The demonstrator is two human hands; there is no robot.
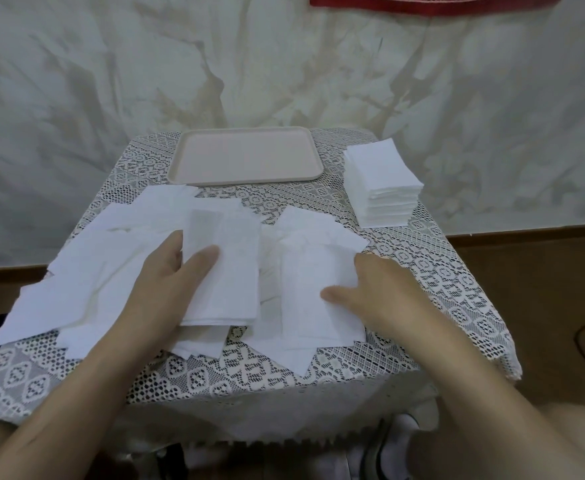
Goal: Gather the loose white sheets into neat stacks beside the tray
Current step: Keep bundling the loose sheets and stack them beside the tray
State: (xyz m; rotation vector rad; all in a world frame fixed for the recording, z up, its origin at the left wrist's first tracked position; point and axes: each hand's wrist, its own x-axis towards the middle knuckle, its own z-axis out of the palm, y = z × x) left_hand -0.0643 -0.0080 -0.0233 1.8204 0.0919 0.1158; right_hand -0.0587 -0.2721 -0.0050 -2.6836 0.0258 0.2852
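— How many hands are you seeing?
— Two. The left hand (166, 282) is gripping one small bundle (228, 278), thumb on top. The right hand (381, 292) is pinching one sheet (311, 271) just beside it.
— The rest?
— Loose sheets (76, 289), too overlapped for counting, are lying around both hands. One stack (381, 174) is sitting beyond the right hand, beside one tray (246, 180).

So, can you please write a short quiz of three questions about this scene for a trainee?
1. True or false: some sheets lie in the tray.
2. On which side of the tray does the neat stack stand? A left, B right, C in front.
3. Fill in: the small bundle is gripped by the ___ hand.
Key: 1 false, the tray is bare; 2 B; 3 left hand.
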